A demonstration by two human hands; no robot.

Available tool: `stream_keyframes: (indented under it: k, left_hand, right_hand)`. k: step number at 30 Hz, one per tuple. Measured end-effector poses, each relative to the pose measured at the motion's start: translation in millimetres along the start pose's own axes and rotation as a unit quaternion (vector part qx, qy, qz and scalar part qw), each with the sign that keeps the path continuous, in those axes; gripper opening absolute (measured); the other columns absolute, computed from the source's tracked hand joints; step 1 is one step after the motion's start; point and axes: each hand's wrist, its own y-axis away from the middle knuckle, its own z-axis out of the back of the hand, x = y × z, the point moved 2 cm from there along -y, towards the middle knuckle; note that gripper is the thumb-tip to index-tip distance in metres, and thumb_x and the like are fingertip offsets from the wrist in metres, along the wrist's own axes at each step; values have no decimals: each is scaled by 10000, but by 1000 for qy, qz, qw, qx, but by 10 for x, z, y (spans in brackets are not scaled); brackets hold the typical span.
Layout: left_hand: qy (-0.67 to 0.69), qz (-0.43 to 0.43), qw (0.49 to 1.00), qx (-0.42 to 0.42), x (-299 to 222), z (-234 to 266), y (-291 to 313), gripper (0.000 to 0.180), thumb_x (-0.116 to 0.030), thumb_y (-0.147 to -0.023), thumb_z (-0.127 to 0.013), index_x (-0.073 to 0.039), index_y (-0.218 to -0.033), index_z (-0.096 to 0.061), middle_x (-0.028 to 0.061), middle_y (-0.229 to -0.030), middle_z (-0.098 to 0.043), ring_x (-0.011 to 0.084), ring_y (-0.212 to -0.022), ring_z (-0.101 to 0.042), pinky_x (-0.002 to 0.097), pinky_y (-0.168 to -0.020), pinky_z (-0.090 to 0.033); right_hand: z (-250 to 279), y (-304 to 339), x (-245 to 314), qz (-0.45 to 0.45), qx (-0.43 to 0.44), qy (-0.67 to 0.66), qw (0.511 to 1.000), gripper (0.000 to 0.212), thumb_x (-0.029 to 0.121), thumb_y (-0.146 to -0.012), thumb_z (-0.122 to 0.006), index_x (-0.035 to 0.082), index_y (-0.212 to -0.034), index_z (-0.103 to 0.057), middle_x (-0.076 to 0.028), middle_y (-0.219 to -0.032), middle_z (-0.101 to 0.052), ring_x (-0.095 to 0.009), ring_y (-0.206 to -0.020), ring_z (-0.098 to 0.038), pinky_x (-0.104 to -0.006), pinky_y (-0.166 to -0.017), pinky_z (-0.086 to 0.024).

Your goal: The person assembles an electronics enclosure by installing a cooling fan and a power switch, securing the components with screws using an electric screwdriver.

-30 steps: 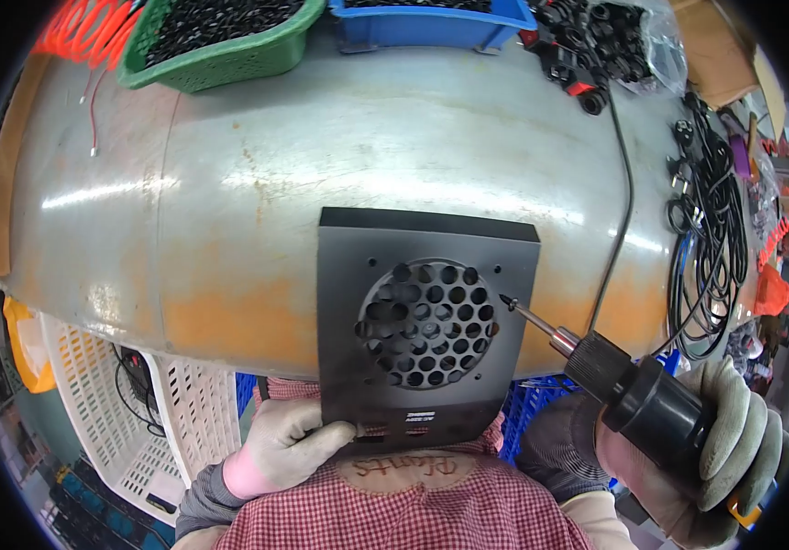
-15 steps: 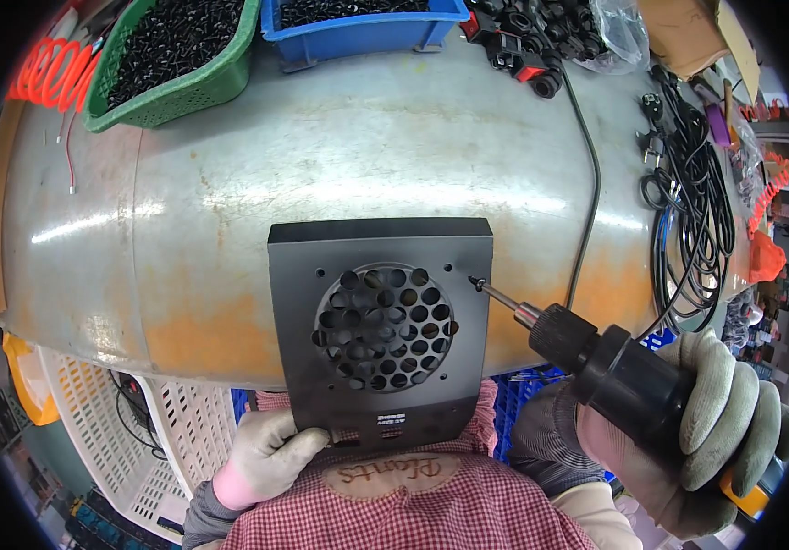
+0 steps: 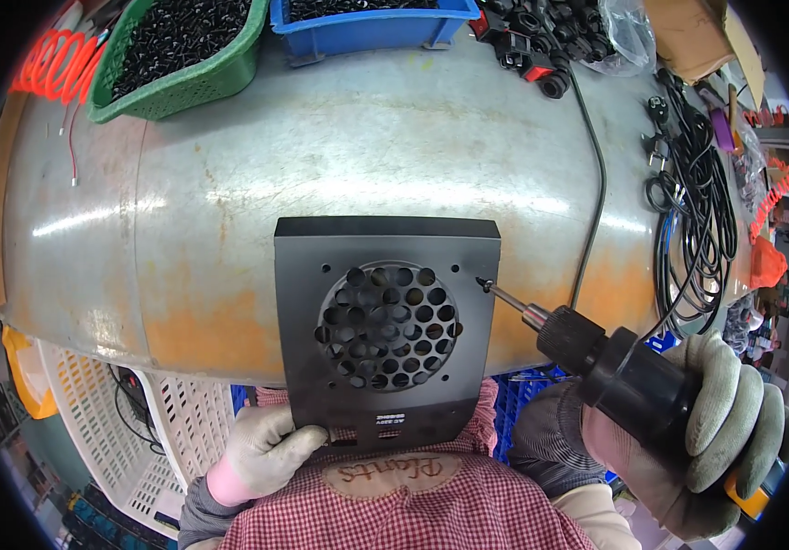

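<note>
My left hand [image 3: 270, 454], in a pale work glove, grips the lower left corner of a black metal panel [image 3: 303, 321], thumb on its face. The panel leans between my apron and the table edge. Its middle has a round grille of holes [image 3: 390, 325], with small screw holes around it. My right hand [image 3: 733, 412], also gloved, is wrapped round a black electric screwdriver [image 3: 637, 371]. At the bit's tip sits a small black screw [image 3: 483, 284], in front of the panel's right side, just right of the upper right hole. Whether it touches the panel I cannot tell.
On the metal table [image 3: 229, 211] stand a green basket [image 3: 174, 101] and a blue bin [image 3: 376, 37], both full of small black screws. Black cables [image 3: 701, 202] lie at the right, beside black parts [image 3: 541, 55]. White plastic crates [image 3: 101, 431] are below at the left.
The whole picture has shifted slightly to the right. Both hands keep their grips, and the screw tip stays at nearly the same spot relative to the panel.
</note>
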Motion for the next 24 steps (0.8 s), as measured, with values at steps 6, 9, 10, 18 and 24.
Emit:
stream_keyframes:
  k: [6, 9, 10, 18, 24]
  left_hand:
    - [-31, 0, 999, -15, 2, 47, -20, 88, -6, -799, -603, 30, -854, -660, 22, -726, -662, 88, -636, -587, 247, -583, -478]
    - [-111, 21, 994, 1, 112, 254, 48, 240, -169, -652, -810, -35, -773, -651, 37, -552, -517, 106, -483, -487, 267, -457, -372]
    - [-111, 20, 994, -2, 84, 312, 72, 240, -169, -652, -810, -35, -773, -651, 37, -552, -517, 106, -483, -487, 267, -457, -372]
    - [-338, -263, 899, -96, -712, 341, -74, 283, -120, -695, -779, -47, -952, -688, 40, -534, -495, 147, -460, -505, 296, -462, -394]
    - [-323, -179, 906, -205, -611, 224, -368, 625, -120, -761, -716, -69, -1346, -502, 59, -572, -491, 192, -500, -538, 317, -523, -449]
  right_hand:
    - [-160, -3, -99, 26, -46, 31, 998, 284, 24, -622, -782, 132, -754, -556, 47, -627, -568, -38, -517, -548, -188, -577, -455]
    - [38, 5, -47, 18, 20, -46, 999, 291, 48, -639, -786, 131, -789, -552, 44, -606, -560, -32, -511, -545, -174, -574, -444]
    - [60, 22, -26, 19, 21, -48, 998, 291, 48, -639, -786, 131, -789, -552, 44, -606, -560, -32, -511, -545, -174, -574, -444]
    - [-159, 53, -86, 54, -13, 34, 998, 315, 98, -676, -775, 108, -874, -532, 51, -737, -585, -43, -570, -546, -192, -607, -459]
    - [-147, 89, 47, 67, 6, 60, 996, 425, 95, -702, -743, 29, -1083, -568, 59, -839, -599, -50, -612, -559, -218, -628, -447]
